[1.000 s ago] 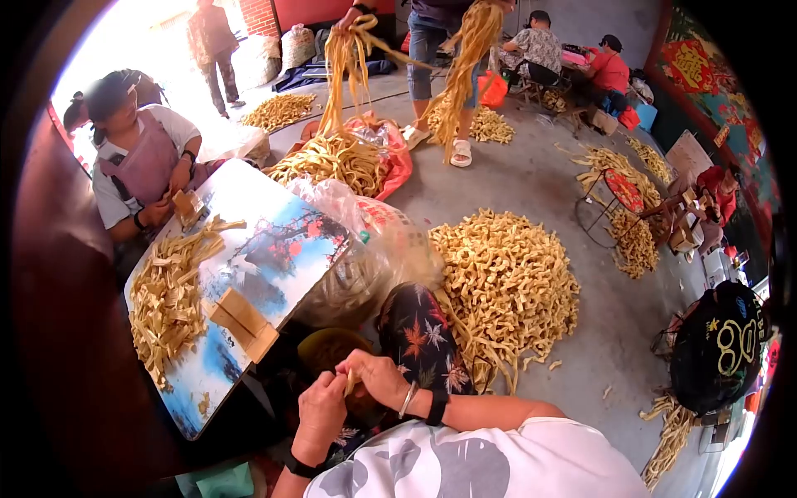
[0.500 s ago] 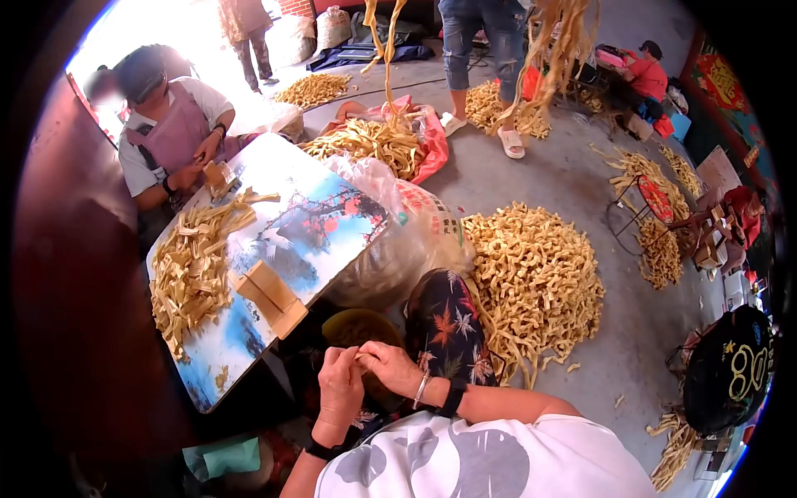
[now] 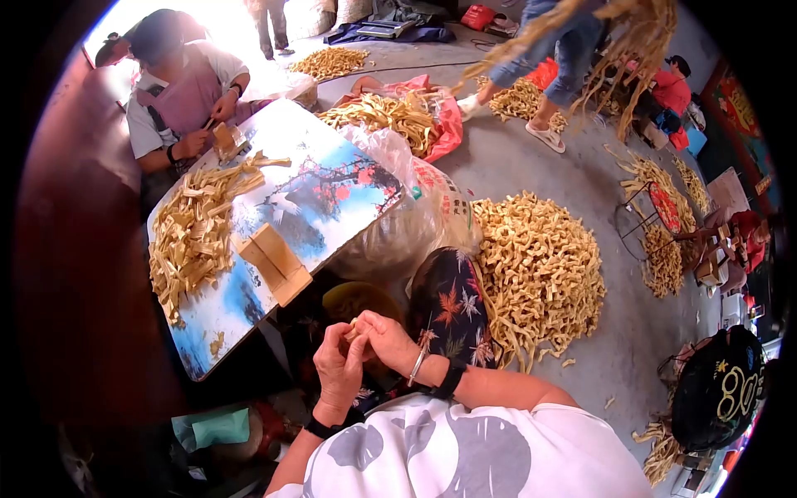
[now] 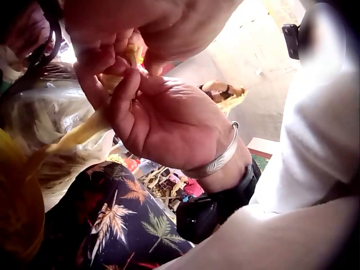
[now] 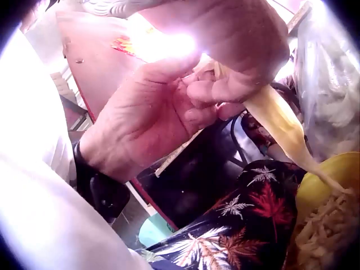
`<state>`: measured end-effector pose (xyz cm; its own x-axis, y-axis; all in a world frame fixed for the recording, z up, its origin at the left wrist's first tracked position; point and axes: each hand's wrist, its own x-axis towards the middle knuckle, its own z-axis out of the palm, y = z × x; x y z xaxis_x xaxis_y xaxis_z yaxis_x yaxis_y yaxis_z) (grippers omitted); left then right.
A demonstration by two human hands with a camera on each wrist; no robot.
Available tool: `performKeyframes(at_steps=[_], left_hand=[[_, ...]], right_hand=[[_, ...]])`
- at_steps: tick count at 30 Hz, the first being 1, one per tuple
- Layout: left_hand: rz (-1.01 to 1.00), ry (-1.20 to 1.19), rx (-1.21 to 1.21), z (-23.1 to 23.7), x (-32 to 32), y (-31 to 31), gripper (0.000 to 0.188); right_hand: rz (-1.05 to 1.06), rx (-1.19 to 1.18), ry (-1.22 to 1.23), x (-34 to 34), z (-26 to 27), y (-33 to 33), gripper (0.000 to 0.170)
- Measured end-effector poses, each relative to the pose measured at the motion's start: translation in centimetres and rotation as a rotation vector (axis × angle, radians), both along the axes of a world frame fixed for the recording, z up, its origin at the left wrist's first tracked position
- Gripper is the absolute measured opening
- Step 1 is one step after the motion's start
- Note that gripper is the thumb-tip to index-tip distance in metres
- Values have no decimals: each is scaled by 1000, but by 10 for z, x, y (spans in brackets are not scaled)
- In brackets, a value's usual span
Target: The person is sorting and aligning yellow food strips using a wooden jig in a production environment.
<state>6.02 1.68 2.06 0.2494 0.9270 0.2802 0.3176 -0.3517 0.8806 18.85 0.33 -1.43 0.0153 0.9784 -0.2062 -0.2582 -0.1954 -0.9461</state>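
In front of the lap, my left hand (image 3: 339, 372) and right hand (image 3: 390, 344) meet fingertip to fingertip. Between them they pinch a pale yellow, flat, pliable strip (image 5: 281, 124), a short bit of which pokes up in the head view. Its long end hangs below the right hand to a yellow bowl (image 5: 318, 188) that contains more pale pieces (image 5: 329, 230). The left wrist view shows the right fingers curled around the strip (image 4: 84, 130); the part at the fingertips is mostly hidden by both hands.
A painted table (image 3: 311, 216) at left carries a pile of strips (image 3: 193, 232) and an angled wooden block (image 3: 274, 264). Beside my knee lies a big heap of knotted pieces (image 3: 540, 274). A plastic bag (image 3: 386, 236) lies beyond the table edge. One person (image 3: 178, 100) sits across.
Both hands stay together at the strip, their fingers shifting slightly around it. The standing person with long strips has stepped to the right. The head view has swung.
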Motion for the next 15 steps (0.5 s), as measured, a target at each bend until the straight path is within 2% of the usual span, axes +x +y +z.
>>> performKeyframes(at_steps=[2, 3, 4, 5, 6, 7, 8, 9, 10, 12, 13, 15], left_hand=[[6, 59, 29, 1, -8, 4, 4], [-5, 22, 34, 6, -9, 9, 4], [-9, 42, 38, 8, -16, 17, 5], [-1, 9, -32, 11, -23, 23, 5], [21, 14, -2, 12, -29, 30, 5], [25, -34, -77, 8, -36, 35, 6], [37, -97, -204, 6, -38, 34, 6], [-3, -322, -409, -1, -41, 35, 1], [-49, -558, -601, -5, -42, 35, 5], [-2, -885, -789, -7, -30, 27, 14], [-60, -867, -830, -18, -30, 24, 17], [-66, -862, -785, -25, -19, 12, 20]], right_hand=[[30, 48, -216, 2, 21, 1, 21], [-18, 49, -200, -1, 34, -2, 23], [-51, 243, -554, 5, 13, 2, 26], [6, 183, -556, 13, 35, -1, 28], [25, 328, -655, 17, 26, -1, 29], [23, 443, -729, 19, 18, -1, 28], [85, 213, -588, 17, 39, -8, 24], [60, 182, -565, 13, 36, -9, 21], [27, 156, -550, 9, 34, -9, 19], [-36, 84, -451, 1, 32, -7, 16], [-72, 48, -406, -1, 31, -7, 14], [-138, 341, -606, -9, 20, -4, 11]])
